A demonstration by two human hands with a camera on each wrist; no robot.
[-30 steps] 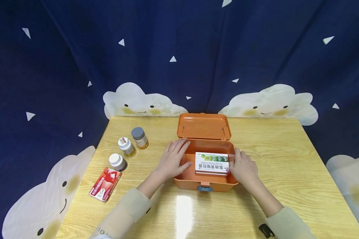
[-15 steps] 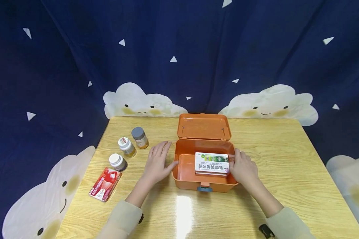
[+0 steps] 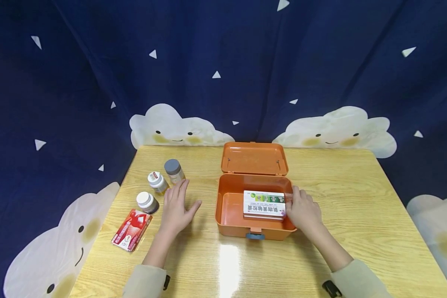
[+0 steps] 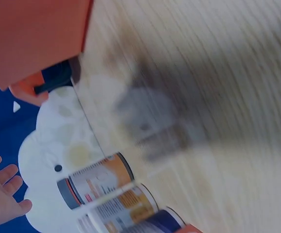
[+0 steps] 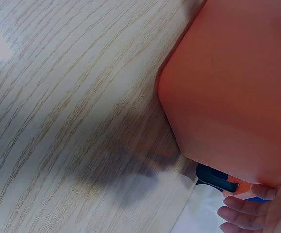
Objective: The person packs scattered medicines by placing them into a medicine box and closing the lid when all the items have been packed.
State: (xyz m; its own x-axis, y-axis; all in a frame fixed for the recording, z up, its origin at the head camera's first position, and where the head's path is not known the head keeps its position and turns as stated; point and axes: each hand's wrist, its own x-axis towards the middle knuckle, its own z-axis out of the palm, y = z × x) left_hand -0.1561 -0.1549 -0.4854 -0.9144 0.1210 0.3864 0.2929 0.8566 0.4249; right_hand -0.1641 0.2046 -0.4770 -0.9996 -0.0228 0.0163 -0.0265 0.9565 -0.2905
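My left hand (image 3: 176,210) hovers with fingers spread and nothing in it, beside three bottles. Its fingertips overlap the grey-capped pill bottle (image 3: 174,169) in the head view. A white-capped pill bottle (image 3: 157,182) with a yellowish label and a dark one with a white cap (image 3: 147,201) stand close by. At the right, my right hand (image 3: 304,211) holds the right rim of an orange plastic box (image 3: 229,227), thumb over the edge and fingers along the outside. White medicine boxes (image 3: 263,203) lie stacked inside. Its lid (image 3: 254,158) is folded back.
A red and white medicine box (image 3: 132,230) lies flat at the left of the wooden table (image 3: 342,186). On the orange box's front sits a blue latch (image 3: 255,236). Behind the table hangs a dark blue curtain (image 3: 193,37) with clouds.
My left hand has come away from the orange box's left side and moved left to the bottles, holding nothing. My right hand has stayed at the right rim.
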